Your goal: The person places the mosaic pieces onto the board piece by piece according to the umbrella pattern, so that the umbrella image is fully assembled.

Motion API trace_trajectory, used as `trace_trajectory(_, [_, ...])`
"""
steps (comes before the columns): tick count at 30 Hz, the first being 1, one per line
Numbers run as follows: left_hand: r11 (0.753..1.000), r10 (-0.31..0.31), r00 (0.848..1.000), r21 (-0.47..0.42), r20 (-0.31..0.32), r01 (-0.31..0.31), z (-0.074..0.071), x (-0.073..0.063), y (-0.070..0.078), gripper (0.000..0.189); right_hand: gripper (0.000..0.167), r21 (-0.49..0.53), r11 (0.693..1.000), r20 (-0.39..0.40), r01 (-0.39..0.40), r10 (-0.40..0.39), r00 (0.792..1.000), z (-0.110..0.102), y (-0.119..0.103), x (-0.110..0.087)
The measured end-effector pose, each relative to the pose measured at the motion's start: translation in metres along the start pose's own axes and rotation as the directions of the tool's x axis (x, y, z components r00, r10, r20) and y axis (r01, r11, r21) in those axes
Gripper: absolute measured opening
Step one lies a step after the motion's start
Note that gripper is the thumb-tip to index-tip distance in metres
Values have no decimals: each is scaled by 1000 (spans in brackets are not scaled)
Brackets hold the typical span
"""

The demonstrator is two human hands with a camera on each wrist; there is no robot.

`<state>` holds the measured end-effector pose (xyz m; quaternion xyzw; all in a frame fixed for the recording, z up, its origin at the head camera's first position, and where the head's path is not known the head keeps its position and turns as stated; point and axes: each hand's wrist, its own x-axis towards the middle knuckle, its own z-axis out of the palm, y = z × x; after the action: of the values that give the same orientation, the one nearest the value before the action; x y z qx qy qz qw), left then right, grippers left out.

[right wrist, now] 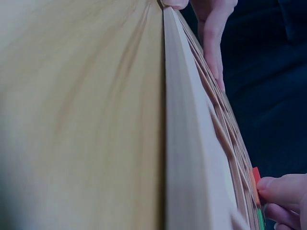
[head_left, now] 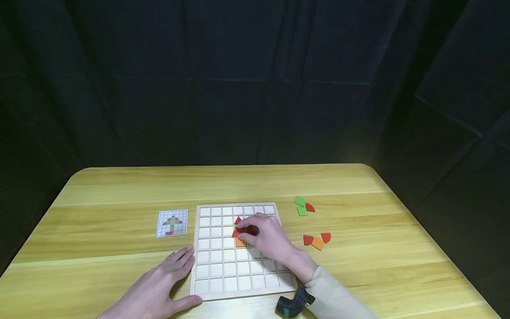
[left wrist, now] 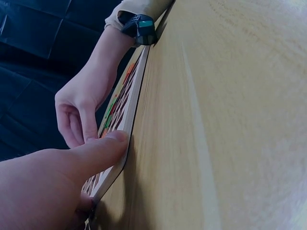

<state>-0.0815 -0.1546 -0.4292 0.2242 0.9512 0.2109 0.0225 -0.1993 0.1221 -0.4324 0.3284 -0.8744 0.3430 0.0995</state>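
A pale wooden grid board (head_left: 229,269) lies on the table. Over its middle, my right hand (head_left: 271,237) pinches a red quarter-round tile (head_left: 236,233) between thumb and fingers, low against the board. Just above that tile sits a red triangle tile (head_left: 237,220), and below it an orange square tile (head_left: 241,242) and a partly covered green tile (head_left: 250,245). Other squares are hidden under the hand. My left hand (head_left: 159,283) rests at the board's left side with fingers extended; in the left wrist view its thumb (left wrist: 108,146) presses on the board's rim.
A printed pattern card (head_left: 172,223) lies left of the board. To the right are two loose groups: green tiles (head_left: 302,211) with a red tile (head_left: 310,207), and an orange tile (head_left: 318,243) between two red ones. Dark cloth (head_left: 239,88) hangs behind the table.
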Motion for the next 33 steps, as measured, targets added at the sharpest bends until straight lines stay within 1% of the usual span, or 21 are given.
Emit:
trace_trajectory(4, [1000,11,1000,3,-3,-11,1,-1,0,97,15,-12,1000,18,-4,4,1000,7,-7,5])
trace_trajectory(10, [1000,19,1000,4,-11,-19,2,-2,-1,97,18,-27,999,19,18,-17,1000,16,-11,9])
trace_trajectory(15, [1000,26,999,14,-19,-26,2,-2,-1,97,17,-7,1000,41,5,-5,999,16,-11,9])
trace_trajectory(18, [999,32,999,15,-20,-32,3,-2,0,96,19,2,1000,44,-7,7,999,13,-11,7])
trace_trajectory(22, [999,32,999,15,-14,-31,3,-2,1,96,21,8,1000,22,-23,23,1000,2,-8,0])
trace_trajectory(26, [1000,18,1000,10,-3,-18,2,-1,1,97,23,15,999,-12,-38,38,999,-18,2,-14])
trace_trajectory(29, [1000,14,1000,7,-2,-14,1,-1,1,97,24,-18,998,-53,-53,52,997,-35,14,-29])
trace_trajectory(33, [1000,19,1000,13,-6,-19,0,-2,1,96,27,-94,993,-112,-72,62,992,-56,34,-50])
